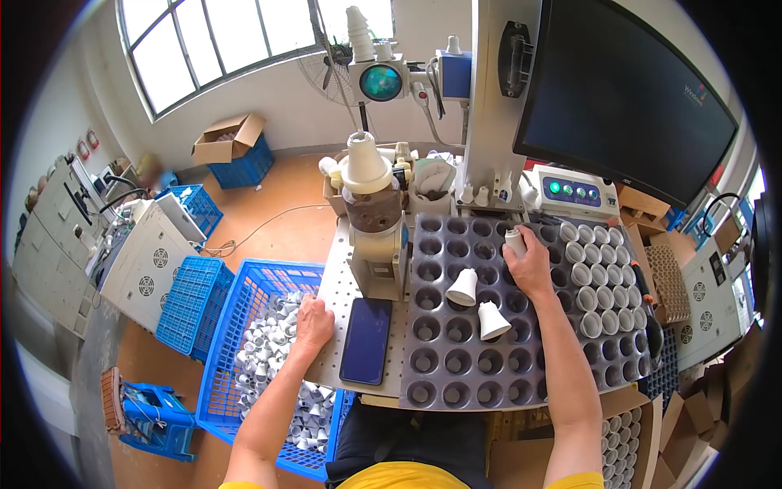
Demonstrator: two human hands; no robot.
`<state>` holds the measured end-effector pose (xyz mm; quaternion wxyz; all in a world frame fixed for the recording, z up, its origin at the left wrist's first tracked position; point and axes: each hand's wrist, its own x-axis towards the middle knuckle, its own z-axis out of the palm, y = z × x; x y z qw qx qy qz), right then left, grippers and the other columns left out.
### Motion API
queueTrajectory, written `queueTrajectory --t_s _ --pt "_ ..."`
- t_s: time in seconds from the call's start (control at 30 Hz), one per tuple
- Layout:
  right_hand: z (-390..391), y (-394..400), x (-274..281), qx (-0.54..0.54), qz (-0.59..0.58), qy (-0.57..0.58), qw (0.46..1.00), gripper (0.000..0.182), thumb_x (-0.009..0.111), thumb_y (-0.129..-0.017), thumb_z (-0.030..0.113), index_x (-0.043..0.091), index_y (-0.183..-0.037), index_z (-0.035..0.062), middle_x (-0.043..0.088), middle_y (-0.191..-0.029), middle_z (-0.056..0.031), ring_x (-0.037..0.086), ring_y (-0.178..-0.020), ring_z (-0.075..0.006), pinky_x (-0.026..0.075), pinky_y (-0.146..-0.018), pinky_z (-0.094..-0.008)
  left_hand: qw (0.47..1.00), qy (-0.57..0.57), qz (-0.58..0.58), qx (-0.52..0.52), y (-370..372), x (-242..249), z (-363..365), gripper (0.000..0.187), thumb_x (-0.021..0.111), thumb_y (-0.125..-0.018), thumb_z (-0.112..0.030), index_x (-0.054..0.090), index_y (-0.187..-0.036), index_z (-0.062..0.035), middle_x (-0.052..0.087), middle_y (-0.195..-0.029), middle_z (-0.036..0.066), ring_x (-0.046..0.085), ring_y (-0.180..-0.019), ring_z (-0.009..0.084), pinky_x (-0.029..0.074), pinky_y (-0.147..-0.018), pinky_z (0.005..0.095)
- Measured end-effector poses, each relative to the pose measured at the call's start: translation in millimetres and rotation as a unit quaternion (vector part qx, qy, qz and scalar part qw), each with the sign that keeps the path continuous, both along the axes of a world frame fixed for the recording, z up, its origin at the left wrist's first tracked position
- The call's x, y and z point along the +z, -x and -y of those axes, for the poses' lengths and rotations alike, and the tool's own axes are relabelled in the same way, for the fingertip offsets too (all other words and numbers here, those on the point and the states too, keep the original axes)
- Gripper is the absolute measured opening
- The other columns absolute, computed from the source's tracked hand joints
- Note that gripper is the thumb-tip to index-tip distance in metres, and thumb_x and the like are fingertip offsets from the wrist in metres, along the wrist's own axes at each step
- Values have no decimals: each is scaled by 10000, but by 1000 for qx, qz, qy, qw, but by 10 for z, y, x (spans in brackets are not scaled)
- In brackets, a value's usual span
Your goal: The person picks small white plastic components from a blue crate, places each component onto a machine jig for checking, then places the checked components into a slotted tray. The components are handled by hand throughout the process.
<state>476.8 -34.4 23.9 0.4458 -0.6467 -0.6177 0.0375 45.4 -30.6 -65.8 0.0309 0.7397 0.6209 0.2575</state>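
My right hand (531, 259) grips a white bell-shaped cup (515, 242) over the back of a dark tray (425, 314) with rows of round holes. Two more white bell-shaped cups, one (463, 287) tilted and one (493, 321) lying lower, rest on that tray. At the board's left edge, beside the blue basket (213, 383), my left hand (314, 323) is closed with its fingers curled. Whatever it may hold is hidden. Many small white cups (269, 346) fill the basket. A dark phone (366, 341) lies between my left hand and the tray.
Upright white cups (599, 277) stand in rows in the right-hand tray. A machine with a cone-topped clear hopper (375, 208) stands behind the phone. A large monitor (627, 90) overhangs the back right, above a control box with green lights (574, 192). Cardboard boxes (700, 424) sit at right.
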Motion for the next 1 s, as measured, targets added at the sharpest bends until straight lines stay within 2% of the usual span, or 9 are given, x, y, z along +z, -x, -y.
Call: queueTrajectory --t_s 0.4,0.5,0.6,0.67,0.7,0.73,0.77,0.83,1.0 --pt "1 -7 0 2 -7 2 1000 480 618 -771 217 537 -1170 -36 602 -1101 -259 578 -1034 -399 448 -920 -419 1000 3 -2 0 -2 -3 -6 167 523 -696 -38 588 -697 116 561 -900 295 543 -898 431 454 -843 453" --pt "1 -7 -2 5 -14 3 1000 482 618 -772 217 535 -1178 -29 603 -1104 -257 577 -1038 -396 448 -919 -417 998 -53 -11 -14 31 -75 -17 152 482 -718 -36 572 -761 80 567 -847 263 548 -824 415 443 -774 459" --pt "-9 10 -6 3 -18 4 1000 471 621 -771 215 546 -1172 -20 610 -1096 -252 582 -1032 -395 452 -910 -415 993 72 87 35 214 -93 -476 178 467 -748 -81 577 -699 50 588 -721 239 556 -700 391 449 -688 461" --pt "-21 16 25 7 -2 29 1000 460 630 -767 217 559 -1159 -15 620 -1076 -243 595 -1008 -384 460 -895 -402 984 -93 150 10 70 517 -714 255 449 -796 -139 599 -675 28 579 -621 217 565 -629 370 443 -625 461" --pt "-70 14 81 14 15 54 998 456 637 -765 220 567 -1151 -13 627 -1060 -235 606 -987 -371 466 -886 -390 978 -68 198 -3 -129 1120 -693 293 411 -836 -128 511 -656 81 518 -644 295 537 -590 394 363 -574 506" --pt "-136 20 164 20 31 78 996 452 644 -763 223 575 -1144 -10 634 -1045 -228 618 -967 -359 471 -876 -378 971 -110 211 -20 -229 1436 -811 297 447 -846 -194 653 -878 18 618 -885 238 591 -886 328 444 -792 422" --pt "-198 93 346 60 -20 86 994 449 652 -765 227 580 -1133 -20 645 -1028 -207 630 -933 -319 479 -852 -356 968 -108 227 -14 -435 1885 -811 292 452 -852 -195 652 -920 7 595 -1032 235 554 -993 328 418 -866 411" --pt "-342 388 777 134 -128 43 982 440 665 -778 222 585 -1123 -37 659 -1001 -163 636 -880 -233 487 -807 -312 953 -181 220 -104 -766 2414 -940 267 420 -866 -128 666 -866 -23 589 -1059 214 542 -960 322 399 -887 381" --pt "-470 1472 1785 277 -277 -105 914 369 684 -811 183 599 -1088 -44 663 -931 -121 620 -814 -134 489 -728 -270 961 -249 44 -115 -1176 2747 -950 252 468 -817 -95 647 -641 -75 628 -816 125 552 -807 227 390 -869 330"
